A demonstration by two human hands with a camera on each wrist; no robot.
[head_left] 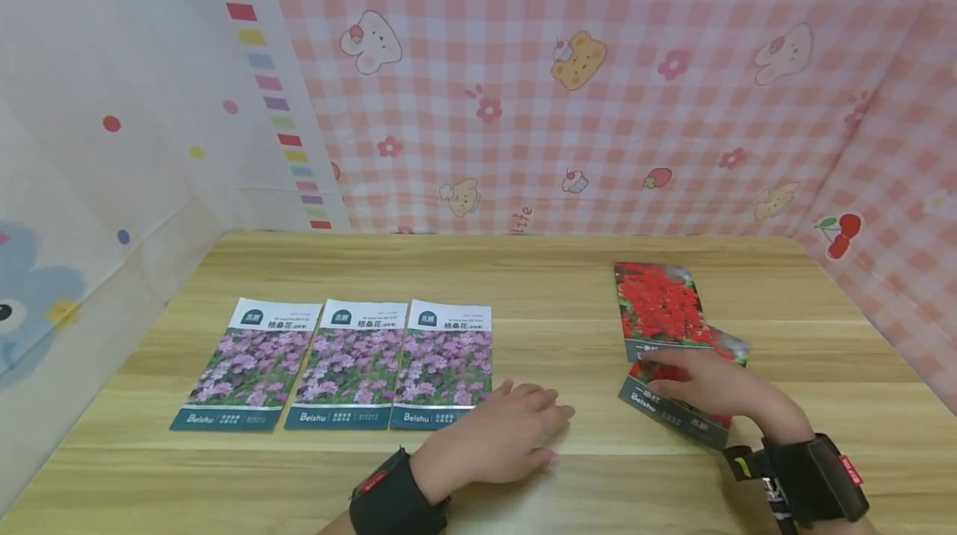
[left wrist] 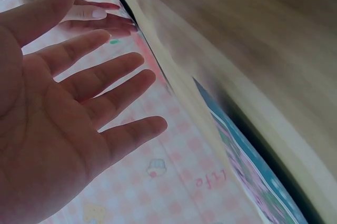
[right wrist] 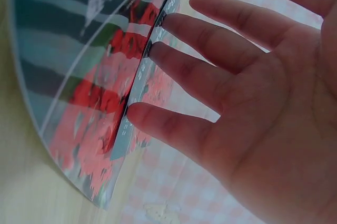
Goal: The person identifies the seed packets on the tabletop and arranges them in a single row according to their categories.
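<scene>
Pink gingham cloth (head_left: pixel 516 136) with cartoon bears, flowers and strawberries backs the work area; white cloth (head_left: pixel 60 86) with coloured dots hangs at left. Wood-grain table (head_left: pixel 553 336) below.

Left half of table: three Beishu packets with pink-purple flowers, labelled 格桑花, face up in a row. Left packet (head_left: pixel 247 365) and middle packet (head_left: pixel 347 360) lie uncovered; right packet (head_left: pixel 446 356) has its lower right corner behind your left hand (head_left: pixel 501 435). That hand is palm down, fingers spread wide and gripping nothing; contact with the packet or table: cannot tell.

Right half: two Beishu packets with red flowers, face up and overlapping. Upper red packet (head_left: pixel 661 302) lies farther from you, slightly turned; lower red packet (head_left: pixel 669 417) lies nearer, at a stronger slant. Your right hand (head_left: pixel 706 381) is over the lower one, near the overlap. In the right wrist view your fingers are straight and apart, tips at the packets; grip wide, exact contact unclear.

You wear a black strap on each wrist.
</scene>
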